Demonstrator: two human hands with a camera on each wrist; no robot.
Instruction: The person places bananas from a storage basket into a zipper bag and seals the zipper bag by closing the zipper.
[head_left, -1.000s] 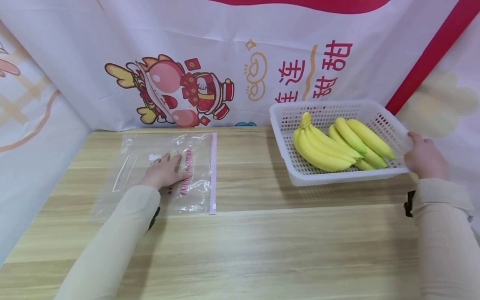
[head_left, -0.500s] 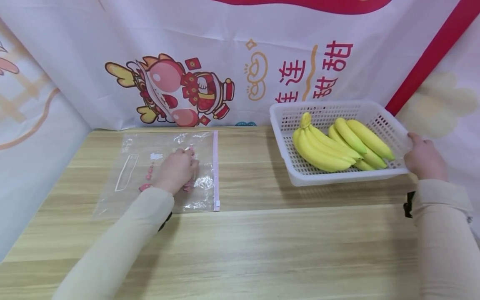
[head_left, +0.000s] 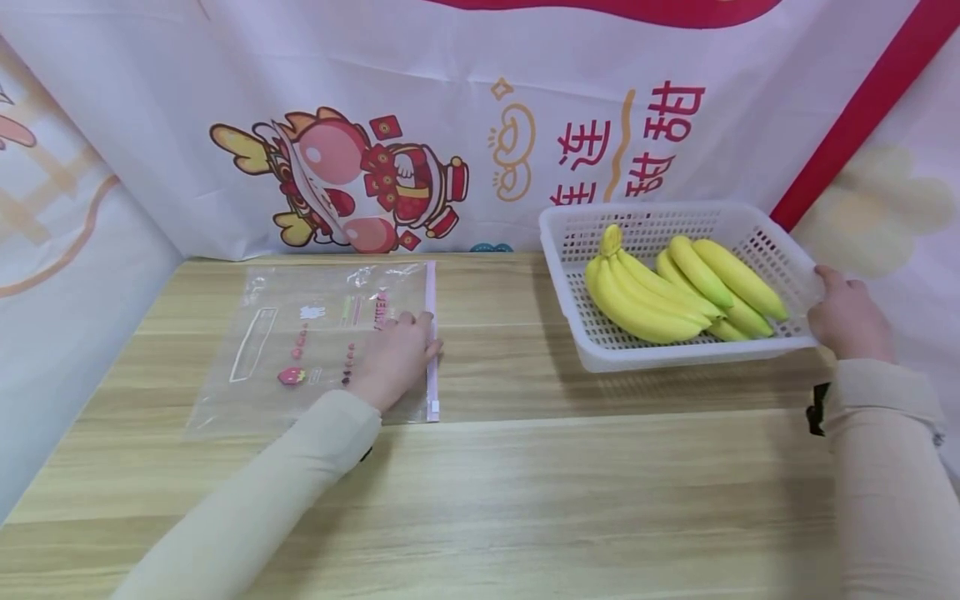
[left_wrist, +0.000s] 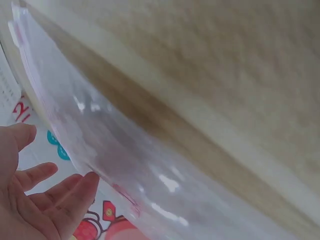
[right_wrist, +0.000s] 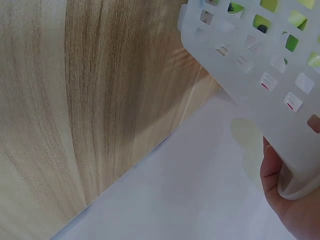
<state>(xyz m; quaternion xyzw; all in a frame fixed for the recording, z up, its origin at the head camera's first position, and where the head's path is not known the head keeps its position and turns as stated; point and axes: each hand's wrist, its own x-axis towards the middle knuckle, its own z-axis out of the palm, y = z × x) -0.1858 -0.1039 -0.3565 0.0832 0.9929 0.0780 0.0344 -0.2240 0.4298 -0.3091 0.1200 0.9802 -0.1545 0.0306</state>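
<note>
A clear zipper bag (head_left: 255,350) with a pink closure strip lies flat on the left of the wooden table. My left hand (head_left: 397,354) is over its right part, near the strip. In the left wrist view, the fingers (left_wrist: 75,205) are spread and loosely bent, with one fingertip at the bag (left_wrist: 105,130). My right hand (head_left: 851,317) grips the right rim of a white plastic basket (head_left: 697,358), thumb and fingers round the edge. Inside the basket lie a bunch of bananas (head_left: 645,304) on the left and several more bananas (head_left: 738,283) on the right.
The wooden table (head_left: 570,500) runs up to a white printed cloth (head_left: 480,125) hanging behind it. More cloth borders the table on the left and right. Bare table lies between the bag and the basket.
My left hand has slid rightward across the bag, from its middle to near the pink strip. The bag shifted slightly right at first. My right hand and the basket have stayed put.
</note>
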